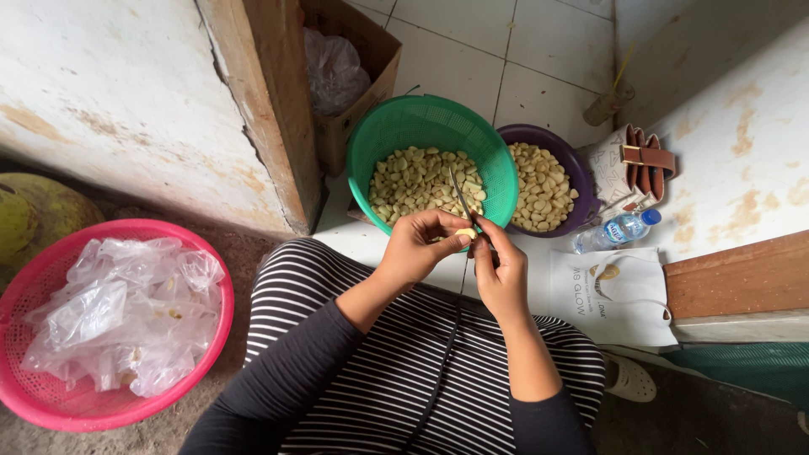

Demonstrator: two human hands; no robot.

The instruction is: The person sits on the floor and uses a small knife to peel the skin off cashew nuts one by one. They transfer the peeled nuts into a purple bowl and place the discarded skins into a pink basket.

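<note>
My left hand point(419, 244) pinches a small pale garlic clove point(465, 233) between thumb and fingers, over my striped lap. My right hand point(499, 270) grips a thin knife point(460, 195) whose blade points up and away, its edge against the clove. Just beyond my hands stands a green basket point(379, 135) filled with peeled pale cloves. Beside it on the right is a purple bowl point(575, 164) that also holds several cloves.
A pink basket point(34, 396) with crumpled clear plastic bags sits at the left. A cardboard box point(375, 59) with a plastic bag stands behind the green basket. A water bottle point(618, 229), a white bag point(615, 295) and brown sandals point(647, 164) lie at the right.
</note>
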